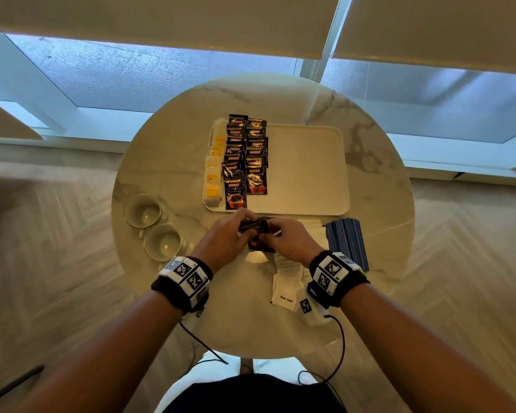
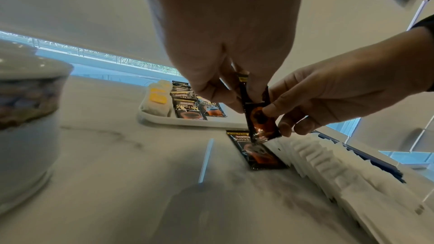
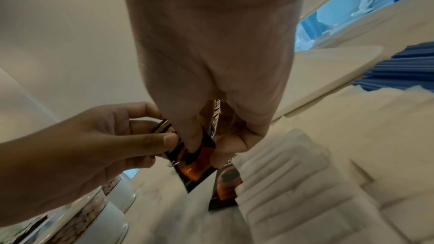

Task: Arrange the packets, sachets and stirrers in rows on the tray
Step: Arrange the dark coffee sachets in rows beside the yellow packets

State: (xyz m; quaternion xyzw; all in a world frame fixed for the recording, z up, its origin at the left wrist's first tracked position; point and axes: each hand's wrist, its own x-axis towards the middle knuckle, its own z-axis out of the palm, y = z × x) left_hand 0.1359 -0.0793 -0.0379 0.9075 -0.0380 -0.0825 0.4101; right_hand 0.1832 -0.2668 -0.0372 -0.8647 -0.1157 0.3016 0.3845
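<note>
Holding a coffee packet (image 2: 258,116) between both hands, I am just off the near edge of the tray (image 1: 307,162), above the worktop (image 1: 167,162). My left hand (image 1: 225,238) pinches the packet's upper part between thumb and fingertips; my right hand (image 1: 289,239) pinches its lower part the same way, so both are closed on it. A second packet (image 2: 254,150) lies flat on the worktop directly under them.

On the tray, two rows of dark packets (image 1: 245,162) run along its left side, with a row of pale tea bags (image 1: 213,171) beyond them at the left rim; the rest of the tray to the right is bare. Right of my hands, off the tray's near edge, white sachets (image 2: 328,166) lie in a fanned stack, and the blue stirrers (image 1: 346,242) lie further right. Two glass cups (image 1: 152,225) stand off the tray's near left corner.

The packet looks light, thin and glossy, so I judge it slick and floppy: best pinched by the crimped end seals, not the filled middle. The sachets look like soft paper, likely to slide apart when lifted as a stack. The stirrers seem light and stiff, and may roll.
</note>
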